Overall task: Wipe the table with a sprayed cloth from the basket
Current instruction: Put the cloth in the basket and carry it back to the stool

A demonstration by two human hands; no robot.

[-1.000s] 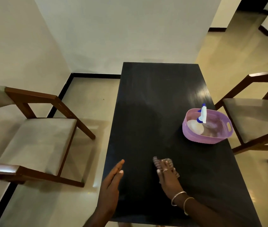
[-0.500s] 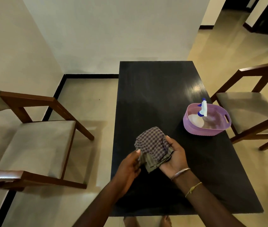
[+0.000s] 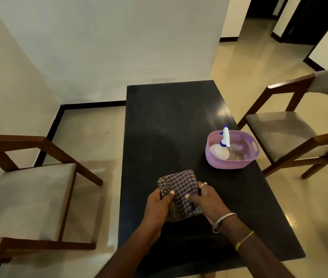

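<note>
A purple checked cloth [image 3: 179,187] is held above the near part of the black table [image 3: 171,127]. My left hand [image 3: 159,203] pinches its left side with thumb on top. My right hand [image 3: 209,201] grips its right side, fingers curled round the fabric. The cloth is bunched and partly folded between both hands. A purple basket [image 3: 237,163] stands on the table's right edge, holding a white spray bottle [image 3: 222,146] with a blue collar, its nozzle upright.
A wooden chair with a grey seat [image 3: 24,199] stands left of the table. Another chair [image 3: 291,133] stands right, close behind the basket. White walls meet beyond the table's far end. A dark doorway [image 3: 307,19] is at top right.
My right hand lifted the cloth off the table, where it had pressed it flat. My left hand came in and took hold of the cloth. Both hands now grip it together.
</note>
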